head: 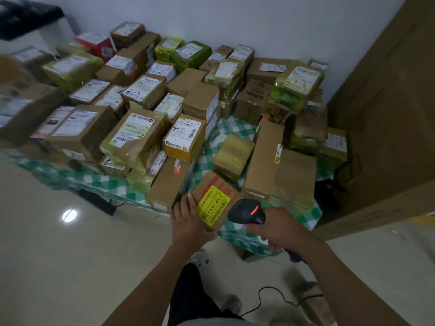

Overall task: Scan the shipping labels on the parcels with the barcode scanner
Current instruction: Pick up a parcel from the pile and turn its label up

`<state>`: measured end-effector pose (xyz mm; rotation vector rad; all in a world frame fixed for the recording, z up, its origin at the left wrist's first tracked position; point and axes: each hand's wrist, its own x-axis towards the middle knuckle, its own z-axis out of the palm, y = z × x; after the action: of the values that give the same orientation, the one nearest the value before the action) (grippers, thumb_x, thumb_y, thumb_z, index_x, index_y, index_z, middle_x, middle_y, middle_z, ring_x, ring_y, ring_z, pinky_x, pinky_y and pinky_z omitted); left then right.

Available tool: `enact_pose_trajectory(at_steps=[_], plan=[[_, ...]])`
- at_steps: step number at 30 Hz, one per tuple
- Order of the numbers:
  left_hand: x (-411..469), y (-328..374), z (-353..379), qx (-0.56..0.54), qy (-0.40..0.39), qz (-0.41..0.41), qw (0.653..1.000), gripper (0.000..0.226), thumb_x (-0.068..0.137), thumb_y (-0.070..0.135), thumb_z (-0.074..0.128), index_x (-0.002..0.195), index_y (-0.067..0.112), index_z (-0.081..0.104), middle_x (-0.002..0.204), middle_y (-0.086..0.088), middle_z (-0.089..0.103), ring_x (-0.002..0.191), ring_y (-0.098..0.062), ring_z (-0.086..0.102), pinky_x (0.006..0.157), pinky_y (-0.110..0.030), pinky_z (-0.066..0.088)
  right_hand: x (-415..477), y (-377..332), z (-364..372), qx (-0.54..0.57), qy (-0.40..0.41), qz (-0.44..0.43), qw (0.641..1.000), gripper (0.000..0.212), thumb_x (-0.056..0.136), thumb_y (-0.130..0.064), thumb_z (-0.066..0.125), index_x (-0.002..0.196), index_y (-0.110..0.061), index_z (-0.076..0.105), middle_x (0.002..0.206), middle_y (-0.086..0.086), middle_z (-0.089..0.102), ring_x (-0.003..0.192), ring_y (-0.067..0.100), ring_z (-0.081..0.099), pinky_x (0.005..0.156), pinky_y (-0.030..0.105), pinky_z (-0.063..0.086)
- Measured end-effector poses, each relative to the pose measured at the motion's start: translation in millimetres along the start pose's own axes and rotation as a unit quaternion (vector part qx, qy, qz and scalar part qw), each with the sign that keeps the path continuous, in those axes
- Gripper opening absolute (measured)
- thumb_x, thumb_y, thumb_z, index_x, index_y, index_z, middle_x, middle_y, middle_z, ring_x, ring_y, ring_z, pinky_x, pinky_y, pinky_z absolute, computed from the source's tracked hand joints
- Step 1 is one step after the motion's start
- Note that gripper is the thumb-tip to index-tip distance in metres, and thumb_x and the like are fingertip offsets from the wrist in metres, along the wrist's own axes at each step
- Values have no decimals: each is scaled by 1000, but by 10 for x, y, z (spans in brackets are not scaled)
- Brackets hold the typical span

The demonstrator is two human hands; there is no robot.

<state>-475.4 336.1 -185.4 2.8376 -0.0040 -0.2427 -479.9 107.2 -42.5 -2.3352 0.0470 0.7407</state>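
A small cardboard parcel (213,187) with a yellow barcode label (213,205) sits tilted at the near edge of the table. My left hand (188,222) grips its left side and lower corner. My right hand (280,228) holds a black barcode scanner (247,211) by the handle. The scanner's head sits just right of the yellow label, and a red light glows on its top. Its cable (266,295) trails down to the floor.
Several taped cardboard parcels (138,132) with white labels cover a table with a green checked cloth (209,147). A large brown cardboard sheet (386,109) leans at the right. The glossy floor (58,255) lies below, with my legs and shoes near the table edge.
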Motion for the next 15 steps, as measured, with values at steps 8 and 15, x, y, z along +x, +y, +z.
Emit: enact_pose_trajectory(at_steps=[8, 15], plan=[[-93, 80, -62, 28, 4, 1, 1000, 129, 36, 56, 75, 140, -9, 34, 131, -26, 49, 111, -44, 52, 92, -58, 47, -130, -36, -70, -22, -12, 18, 1000, 29, 82, -41, 75, 72, -21, 57, 64, 4, 62, 44, 15, 61, 45, 26, 50], [-69, 88, -37, 21, -5, -10, 1000, 134, 32, 56, 77, 140, -8, 32, 131, -27, 49, 111, -46, 53, 92, -61, 47, -187, -65, -82, -32, -6, 18, 999, 36, 83, -41, 73, 91, -8, 64, 72, 8, 63, 35, 4, 55, 46, 26, 50]])
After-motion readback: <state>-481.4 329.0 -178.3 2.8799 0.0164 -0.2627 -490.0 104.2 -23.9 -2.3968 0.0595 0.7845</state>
